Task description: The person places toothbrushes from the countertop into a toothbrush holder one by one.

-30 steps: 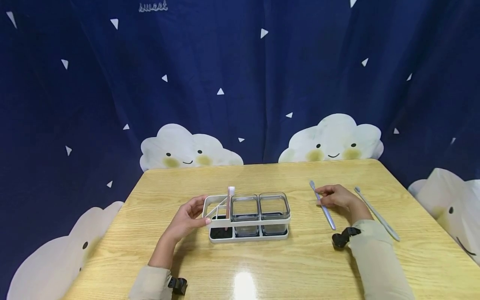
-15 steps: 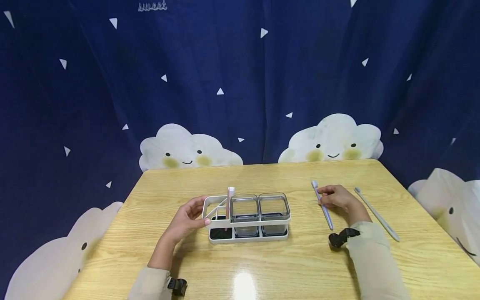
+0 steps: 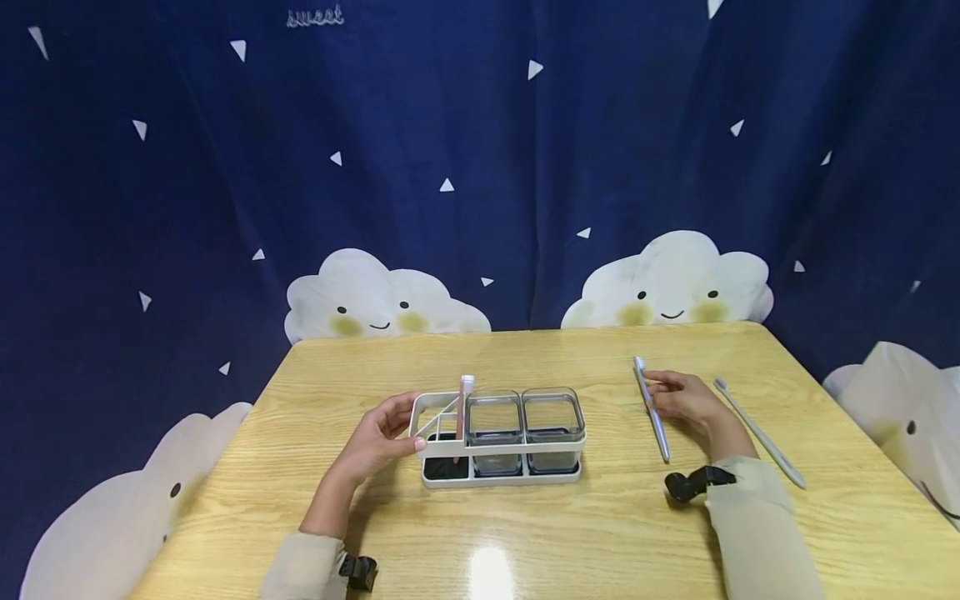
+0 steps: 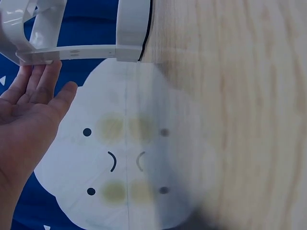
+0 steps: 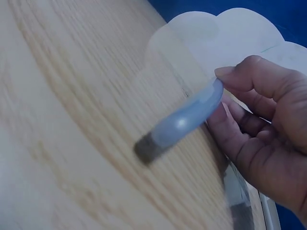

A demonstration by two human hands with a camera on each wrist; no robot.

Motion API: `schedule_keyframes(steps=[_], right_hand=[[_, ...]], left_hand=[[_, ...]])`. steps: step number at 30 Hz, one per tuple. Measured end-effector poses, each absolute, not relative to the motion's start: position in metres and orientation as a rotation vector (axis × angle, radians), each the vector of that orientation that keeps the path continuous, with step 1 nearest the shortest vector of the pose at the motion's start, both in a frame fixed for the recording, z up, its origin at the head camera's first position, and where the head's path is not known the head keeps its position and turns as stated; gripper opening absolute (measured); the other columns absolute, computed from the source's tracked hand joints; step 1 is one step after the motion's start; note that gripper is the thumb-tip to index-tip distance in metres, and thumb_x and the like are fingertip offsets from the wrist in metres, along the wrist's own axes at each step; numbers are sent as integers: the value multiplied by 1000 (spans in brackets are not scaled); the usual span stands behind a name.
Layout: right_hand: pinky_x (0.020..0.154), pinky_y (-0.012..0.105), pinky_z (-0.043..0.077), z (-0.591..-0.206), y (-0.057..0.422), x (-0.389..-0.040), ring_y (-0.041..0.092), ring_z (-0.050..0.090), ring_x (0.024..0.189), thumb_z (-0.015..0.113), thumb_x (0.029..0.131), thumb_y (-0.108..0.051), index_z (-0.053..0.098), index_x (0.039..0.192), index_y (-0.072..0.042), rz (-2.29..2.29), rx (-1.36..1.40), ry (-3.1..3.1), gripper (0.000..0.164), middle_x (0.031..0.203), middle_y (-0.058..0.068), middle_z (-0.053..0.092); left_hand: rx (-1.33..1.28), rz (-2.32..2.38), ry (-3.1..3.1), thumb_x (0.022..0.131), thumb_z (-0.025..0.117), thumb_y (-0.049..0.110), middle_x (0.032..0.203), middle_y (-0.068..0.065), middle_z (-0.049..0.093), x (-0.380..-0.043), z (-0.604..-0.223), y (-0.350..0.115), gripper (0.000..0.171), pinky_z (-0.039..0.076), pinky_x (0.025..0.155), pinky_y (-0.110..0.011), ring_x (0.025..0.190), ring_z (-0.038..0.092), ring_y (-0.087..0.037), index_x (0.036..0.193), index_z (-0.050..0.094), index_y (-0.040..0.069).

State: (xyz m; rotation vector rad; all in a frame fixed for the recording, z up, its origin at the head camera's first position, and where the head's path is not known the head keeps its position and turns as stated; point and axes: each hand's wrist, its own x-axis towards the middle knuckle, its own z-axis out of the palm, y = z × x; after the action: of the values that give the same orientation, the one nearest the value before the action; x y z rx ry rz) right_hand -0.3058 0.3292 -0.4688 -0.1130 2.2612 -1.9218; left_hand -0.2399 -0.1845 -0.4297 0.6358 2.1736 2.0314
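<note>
My left hand (image 3: pixel 378 442) holds the left end of a white toothbrush holder (image 3: pixel 525 447), thumb at the front rail and fingers behind. In the left wrist view, fingertips touch the end of the holder. A pink toothbrush (image 3: pixel 461 417) stands in the holder's left part, head up. Two clear square cups (image 3: pixel 495 429) sit in its middle and right bays. My right hand (image 3: pixel 686 400) pinches a lavender-blue toothbrush (image 3: pixel 654 421) between thumb and fingers. The right wrist view shows this toothbrush (image 5: pixel 187 120) nearly end-on; whether it touches the table is unclear.
A grey-green toothbrush (image 3: pixel 759 433) lies on the wooden table (image 3: pixel 585 542) to the right of my right hand, partly behind the forearm. A dark blue curtain (image 3: pixel 487 125) with cloud prints hangs behind the table's far edge.
The lavender-blue toothbrush has shifted slightly right and turned a little more upright in the head view, along with my right fingers. The left hand stays on the holder.
</note>
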Motion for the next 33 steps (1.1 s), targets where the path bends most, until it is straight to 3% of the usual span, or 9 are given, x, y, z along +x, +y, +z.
schedule_keyframes(steps=[6,16,25,33], right_hand=[[69,29,53,-472,330,-300,14,61,79,56,85,9,29,138,13,-2004,-103,2165,60,99,9,59],[62,29,53,-460,325,-295,16,61,75,58,84,9,41,135,2,-2114,-78,2099,55,94,8,61],[65,25,51,-455,319,-293,12,59,74,57,86,4,38,131,9,-2103,-69,2149,49,85,7,63],[63,26,50,-450,311,-289,14,58,72,56,85,8,45,125,3,-2150,-116,2077,42,85,10,61]], left_hand=[[624,2018,2181,73,74,-5,122,-35,46,-239,-433,-184,65,39,96,-27,116,40,-51,130,44,-7],[668,2033,2154,73,74,-5,122,-37,44,-241,-431,-182,65,38,97,-28,116,39,-51,131,43,-8],[665,2036,2151,73,74,-5,122,-35,46,-241,-431,-183,65,39,97,-28,116,39,-51,131,43,-7],[659,2044,2140,73,74,-4,122,-37,44,-240,-429,-184,66,37,98,-29,117,38,-52,130,43,-8]])
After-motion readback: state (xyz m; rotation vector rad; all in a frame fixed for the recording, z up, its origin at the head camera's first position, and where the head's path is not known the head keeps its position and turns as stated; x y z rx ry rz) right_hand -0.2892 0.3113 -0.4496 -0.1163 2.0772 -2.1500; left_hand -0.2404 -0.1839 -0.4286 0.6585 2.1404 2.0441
